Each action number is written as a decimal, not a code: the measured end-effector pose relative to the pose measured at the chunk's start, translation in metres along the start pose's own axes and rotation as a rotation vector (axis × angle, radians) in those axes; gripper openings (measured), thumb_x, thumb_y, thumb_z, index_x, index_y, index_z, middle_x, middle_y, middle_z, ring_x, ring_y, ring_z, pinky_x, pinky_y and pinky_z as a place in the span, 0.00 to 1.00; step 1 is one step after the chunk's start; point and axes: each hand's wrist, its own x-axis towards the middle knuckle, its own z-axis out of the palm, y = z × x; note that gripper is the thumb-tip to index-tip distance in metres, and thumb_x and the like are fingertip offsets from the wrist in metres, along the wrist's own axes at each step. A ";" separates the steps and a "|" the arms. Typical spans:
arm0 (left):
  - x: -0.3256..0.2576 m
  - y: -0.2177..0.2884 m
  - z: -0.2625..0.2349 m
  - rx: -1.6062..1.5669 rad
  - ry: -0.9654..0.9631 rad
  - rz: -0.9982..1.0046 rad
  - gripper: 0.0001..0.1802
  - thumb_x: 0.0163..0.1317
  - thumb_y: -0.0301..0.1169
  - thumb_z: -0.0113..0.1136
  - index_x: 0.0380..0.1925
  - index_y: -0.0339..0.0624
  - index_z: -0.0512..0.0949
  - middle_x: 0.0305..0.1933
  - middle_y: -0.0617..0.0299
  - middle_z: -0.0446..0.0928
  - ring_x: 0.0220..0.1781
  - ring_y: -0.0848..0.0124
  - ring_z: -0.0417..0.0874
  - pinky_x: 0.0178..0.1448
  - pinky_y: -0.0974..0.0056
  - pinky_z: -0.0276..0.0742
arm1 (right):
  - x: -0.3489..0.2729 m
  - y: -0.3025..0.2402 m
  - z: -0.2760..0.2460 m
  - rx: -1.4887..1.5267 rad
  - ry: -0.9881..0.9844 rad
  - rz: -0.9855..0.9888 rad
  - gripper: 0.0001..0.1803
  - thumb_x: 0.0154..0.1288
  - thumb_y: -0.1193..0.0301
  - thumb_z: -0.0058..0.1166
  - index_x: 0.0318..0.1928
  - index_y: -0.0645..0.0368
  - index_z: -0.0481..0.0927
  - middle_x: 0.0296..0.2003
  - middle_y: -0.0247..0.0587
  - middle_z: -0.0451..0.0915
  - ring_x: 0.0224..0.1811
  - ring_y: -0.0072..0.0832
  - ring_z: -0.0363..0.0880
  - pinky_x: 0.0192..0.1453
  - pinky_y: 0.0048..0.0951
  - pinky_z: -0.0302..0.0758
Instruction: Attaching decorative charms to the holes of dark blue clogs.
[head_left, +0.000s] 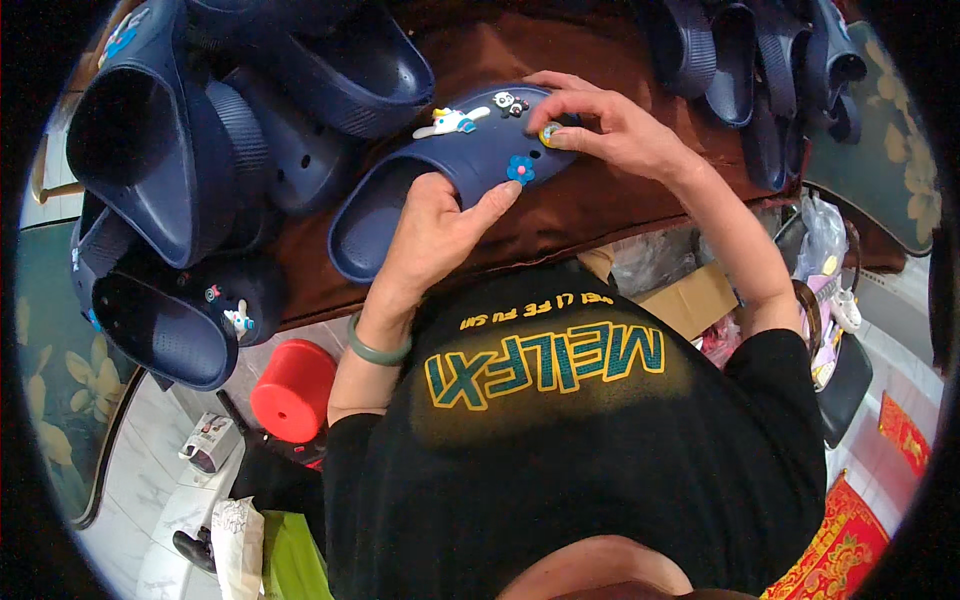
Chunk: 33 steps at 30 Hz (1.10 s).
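Observation:
A navy blue clog (478, 152) lies tilted on the brown cloth, its heel opening toward me. My left hand (440, 228) grips it, fingers inside the opening and thumb on top beside a blue flower charm (520, 169). At the toe, my right hand (625, 130) pinches a small round yellow charm (548, 133) between thumb and forefinger, at the clog's surface. Whether the charm is seated in a hole is hidden. A bare hole shows just below it. A panda charm (511, 103) and a white figure charm (448, 123) sit on the far side of the upper.
Navy clogs (150, 130) are piled at the left, one charmed clog (165, 325) near the edge. More clogs (735, 65) stand at the far right. Brown cloth (480, 45) covers the table. Below are a red stool (295, 390) and a cardboard box (690, 305).

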 end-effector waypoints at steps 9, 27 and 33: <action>0.003 -0.002 0.002 0.000 0.033 0.024 0.16 0.61 0.32 0.63 0.46 0.33 0.80 0.44 0.60 0.83 0.46 0.75 0.79 0.53 0.66 0.74 | -0.025 0.011 0.037 -0.151 0.512 0.037 0.12 0.54 0.66 0.68 0.40 0.52 0.85 0.48 0.38 0.69 0.57 0.33 0.66 0.64 0.31 0.62; -0.002 -0.002 0.005 0.013 0.042 0.040 0.15 0.62 0.30 0.63 0.46 0.33 0.80 0.45 0.61 0.82 0.46 0.76 0.79 0.53 0.67 0.74 | -0.035 0.008 0.075 -0.189 0.763 -0.045 0.11 0.54 0.71 0.68 0.40 0.51 0.86 0.42 0.35 0.69 0.50 0.31 0.66 0.56 0.29 0.65; 0.003 0.007 0.002 0.085 0.059 -0.004 0.17 0.59 0.32 0.64 0.45 0.33 0.80 0.44 0.61 0.82 0.45 0.74 0.79 0.53 0.66 0.74 | -0.029 0.005 0.093 -0.087 0.972 -0.022 0.12 0.53 0.71 0.68 0.40 0.52 0.84 0.41 0.37 0.69 0.49 0.31 0.68 0.55 0.29 0.66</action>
